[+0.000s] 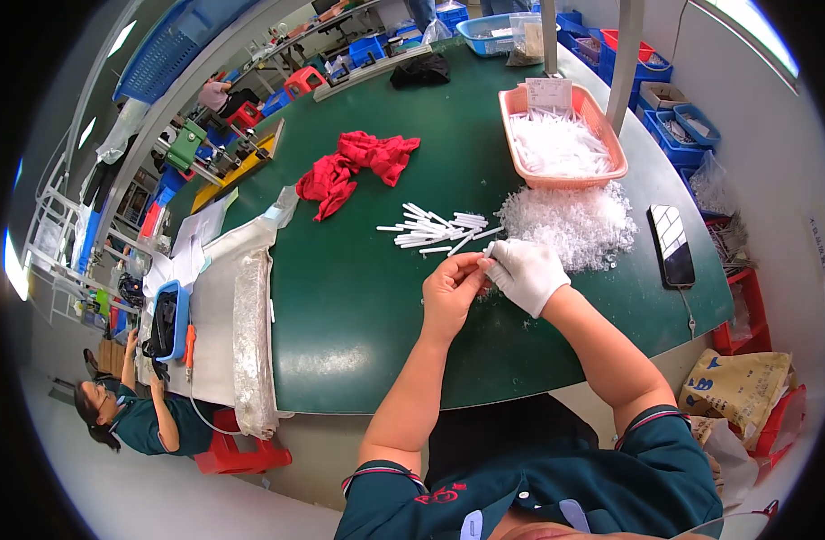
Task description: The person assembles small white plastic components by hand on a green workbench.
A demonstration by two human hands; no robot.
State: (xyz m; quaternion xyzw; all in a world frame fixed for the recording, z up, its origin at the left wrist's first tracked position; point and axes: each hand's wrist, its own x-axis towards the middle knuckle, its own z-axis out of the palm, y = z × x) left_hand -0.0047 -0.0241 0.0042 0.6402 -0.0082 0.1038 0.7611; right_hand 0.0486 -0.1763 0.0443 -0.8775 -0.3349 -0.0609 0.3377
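Observation:
Both my hands meet above the green table, fingertips pressed together. My left hand (452, 292) is bare and pinches something small that the fingers mostly cover. Against it, my right hand (529, 274), in a white glove, is closed too; what lies in its grip is hidden. Just beyond the left fingers lies a loose pile of slim white plastic sticks (430, 230), pointing various ways. A heap of small clear plastic pieces (574, 220) spreads beyond the right hand. Behind that heap, a pink basket (617, 165) holds many white, stick-like pieces and a paper label.
Red cloth (358, 166) lies crumpled at the middle of the green table (358, 333). A phone (671, 245) with a cable is near the right edge. Metal posts (626, 63) rise beside the basket. At far left, a co-worker (147, 418) sits near a blue tray (169, 319).

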